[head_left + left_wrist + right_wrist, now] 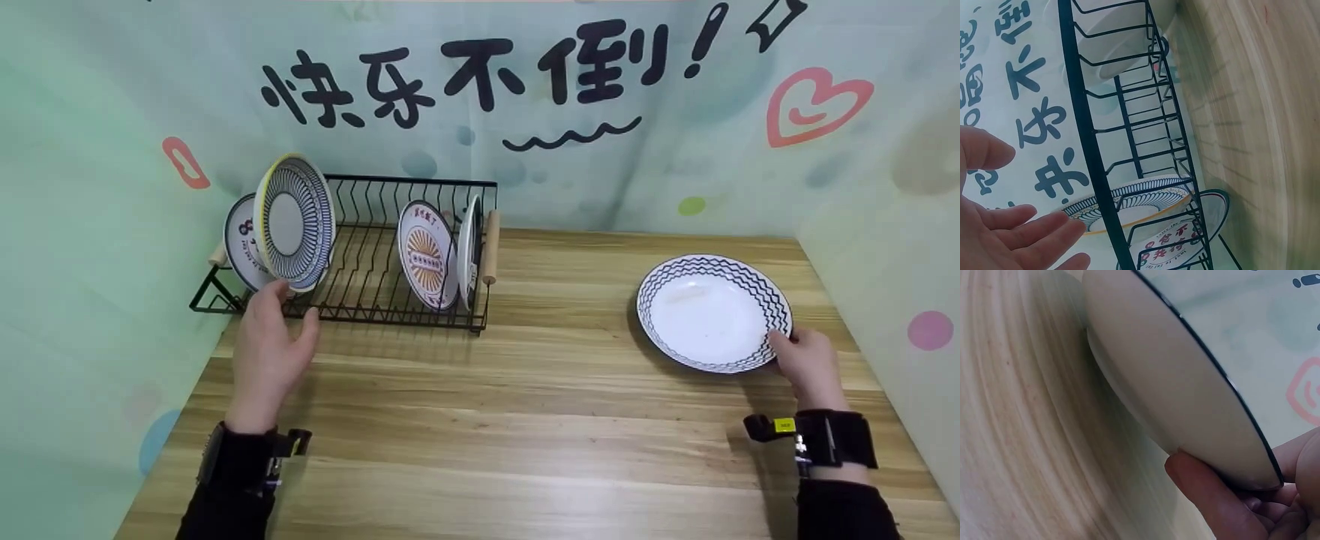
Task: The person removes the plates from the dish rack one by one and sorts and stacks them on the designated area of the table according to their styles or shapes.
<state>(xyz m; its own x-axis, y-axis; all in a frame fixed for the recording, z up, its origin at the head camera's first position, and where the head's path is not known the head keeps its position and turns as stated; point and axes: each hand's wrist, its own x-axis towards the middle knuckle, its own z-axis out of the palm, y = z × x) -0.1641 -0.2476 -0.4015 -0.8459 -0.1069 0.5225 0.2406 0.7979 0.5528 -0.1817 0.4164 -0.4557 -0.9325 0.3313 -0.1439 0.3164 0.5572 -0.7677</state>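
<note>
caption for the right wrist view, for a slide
Right hand pinches the rim of the white plate over the wooden table.

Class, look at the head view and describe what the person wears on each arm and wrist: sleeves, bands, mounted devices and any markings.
Both forearms wear black sleeves. The left hand is bare, with a black wrist device clipped on at the cuff. The right hand is bare too; a broad black band wraps its wrist and carries a small black camera unit with a yellow label.

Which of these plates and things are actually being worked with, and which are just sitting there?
In hand:
- white wavy-rimmed plate, pinched by right hand
- blue-striped yellow-edged plate, near left hand
- black wire dish rack

Just there:
- orange sunburst plate
- wooden table
</note>
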